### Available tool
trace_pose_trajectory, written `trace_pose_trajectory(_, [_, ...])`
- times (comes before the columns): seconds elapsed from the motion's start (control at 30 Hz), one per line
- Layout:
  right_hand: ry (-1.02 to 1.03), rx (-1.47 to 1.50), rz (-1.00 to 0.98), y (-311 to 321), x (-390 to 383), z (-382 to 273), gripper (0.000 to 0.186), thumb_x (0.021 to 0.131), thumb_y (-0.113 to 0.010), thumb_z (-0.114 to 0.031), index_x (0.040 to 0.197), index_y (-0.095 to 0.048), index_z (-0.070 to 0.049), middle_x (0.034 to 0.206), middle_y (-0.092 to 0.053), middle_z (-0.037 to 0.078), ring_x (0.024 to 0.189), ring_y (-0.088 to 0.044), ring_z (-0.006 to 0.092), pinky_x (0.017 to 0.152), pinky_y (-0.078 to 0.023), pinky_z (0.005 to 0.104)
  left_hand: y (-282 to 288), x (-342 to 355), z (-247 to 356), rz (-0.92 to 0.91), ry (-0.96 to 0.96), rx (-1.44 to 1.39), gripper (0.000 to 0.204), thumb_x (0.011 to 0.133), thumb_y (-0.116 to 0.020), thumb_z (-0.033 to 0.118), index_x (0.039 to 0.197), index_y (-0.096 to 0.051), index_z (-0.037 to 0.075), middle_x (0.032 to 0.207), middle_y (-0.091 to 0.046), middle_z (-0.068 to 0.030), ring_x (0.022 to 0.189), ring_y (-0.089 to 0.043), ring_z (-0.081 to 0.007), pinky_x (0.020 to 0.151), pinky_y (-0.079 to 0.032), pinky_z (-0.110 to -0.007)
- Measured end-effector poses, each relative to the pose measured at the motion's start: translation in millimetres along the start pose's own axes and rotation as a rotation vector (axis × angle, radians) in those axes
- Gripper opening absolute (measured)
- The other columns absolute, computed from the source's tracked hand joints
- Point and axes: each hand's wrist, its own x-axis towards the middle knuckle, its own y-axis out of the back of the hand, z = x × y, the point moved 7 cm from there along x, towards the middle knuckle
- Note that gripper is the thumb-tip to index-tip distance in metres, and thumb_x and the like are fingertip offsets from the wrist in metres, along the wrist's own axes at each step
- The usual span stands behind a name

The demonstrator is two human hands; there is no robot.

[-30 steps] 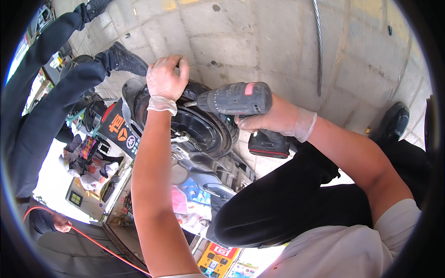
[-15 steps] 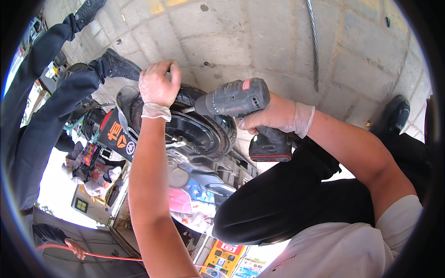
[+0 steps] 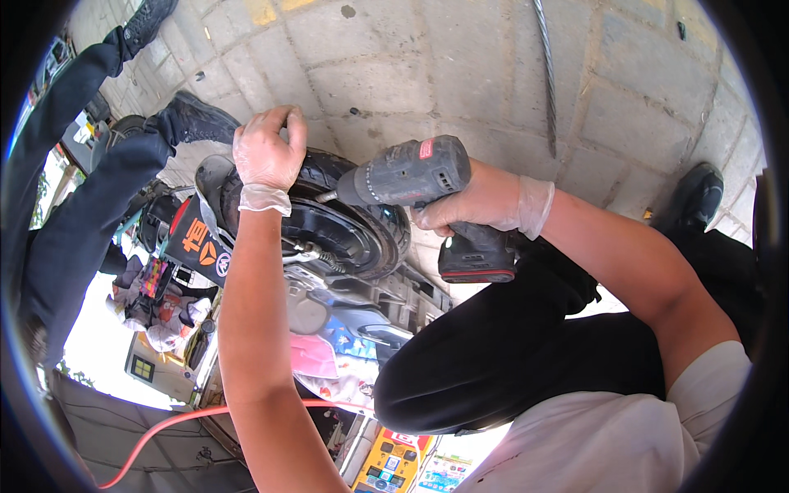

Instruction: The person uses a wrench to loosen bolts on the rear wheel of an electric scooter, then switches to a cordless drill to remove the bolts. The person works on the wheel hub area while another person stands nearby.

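Note:
My right hand, in a thin clear glove, is wrapped around the handle of a black cordless drill with a battery at its base. The drill points left, its bit tip close to the rim of a black scooter wheel; I cannot tell whether it touches. My left hand, gloved alike, is curled over the upper left of the tyre, its fingertips partly hidden. A spring-like part and the scooter's body sit just below the wheel.
A metal rod lies on the paving at the far side. Another person's dark-trousered legs stand at the left. An orange-red hose runs across the lower left, passing my left forearm. My bent knee is beside the scooter.
The view has shifted slightly, and my hands, drill and wheel keep much the same arrangement. The hose now bows upward, and the other person's hand that held it is out of sight.

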Motion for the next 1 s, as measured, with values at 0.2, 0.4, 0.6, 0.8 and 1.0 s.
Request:
trace_pose_trajectory(0.2, [-0.012, -0.032, -0.021, 0.6, -0.2, 0.1, 0.021, 0.077, -0.069, 0.001, 0.097, -0.062, 0.000, 0.070, -0.059, 0.005, 0.060, -0.054, 0.0129, 0.057, -0.043, 0.0311, 1.2, -0.2, -7.4, 0.011, 0.022, -0.011, 0.021, 0.091, -0.061, 0.026, 0.092, -0.074, 0.011, 0.091, -0.073, -0.0084, 0.091, -0.068, -0.0275, 0.085, -0.047, -0.040])
trace_pose_trajectory(0.4, [-0.027, -0.028, -0.024, 5.8, -14.8, 2.1, 0.025, 0.078, -0.069, 0.002, 0.102, -0.060, 0.000, 0.073, -0.058, 0.005, 0.062, -0.054, 0.0124, 0.055, -0.043, 0.0297, 2.1, -0.4, -11.0, 0.041, 0.035, -0.025, 0.021, 0.091, -0.061, 0.027, 0.092, -0.074, 0.010, 0.088, -0.073, -0.0089, 0.089, -0.068, -0.0279, 0.083, -0.047, -0.040])
trace_pose_trajectory(0.6, [0.020, 0.054, -0.017, -2.1, -6.4, -5.2, 0.036, 0.078, -0.068, 0.005, 0.111, -0.054, -0.002, 0.079, -0.058, 0.005, 0.061, -0.054, 0.0123, 0.055, -0.044, 0.0298, 2.2, 0.2, -9.7, 0.030, 0.032, -0.031, 0.021, 0.091, -0.061, 0.027, 0.091, -0.073, 0.010, 0.086, -0.072, -0.0088, 0.088, -0.068, -0.0279, 0.082, -0.047, -0.040])
trace_pose_trajectory(0.8, [-0.008, -0.049, -0.027, -5.9, 4.6, -5.5, 0.022, 0.078, -0.069, 0.002, 0.098, -0.060, -0.001, 0.072, -0.059, 0.004, 0.059, -0.054, 0.0127, 0.056, -0.044, 0.0303, 2.9, -0.4, -10.7, 0.030, 0.044, -0.010, 0.022, 0.091, -0.061, 0.028, 0.092, -0.074, 0.010, 0.089, -0.073, -0.0087, 0.090, -0.068, -0.0278, 0.083, -0.047, -0.040])
trace_pose_trajectory(1.0, [-0.033, -0.009, -0.014, 1.0, -8.7, 5.2, 0.020, 0.078, -0.069, 0.001, 0.096, -0.062, 0.000, 0.071, -0.059, 0.004, 0.060, -0.053, 0.0120, 0.057, -0.043, 0.0295, 2.3, -0.4, -16.5, 0.024, 0.084, -0.010, 0.023, 0.092, -0.060, 0.030, 0.093, -0.075, 0.011, 0.091, -0.073, -0.0089, 0.092, -0.068, -0.0271, 0.086, -0.048, -0.040])
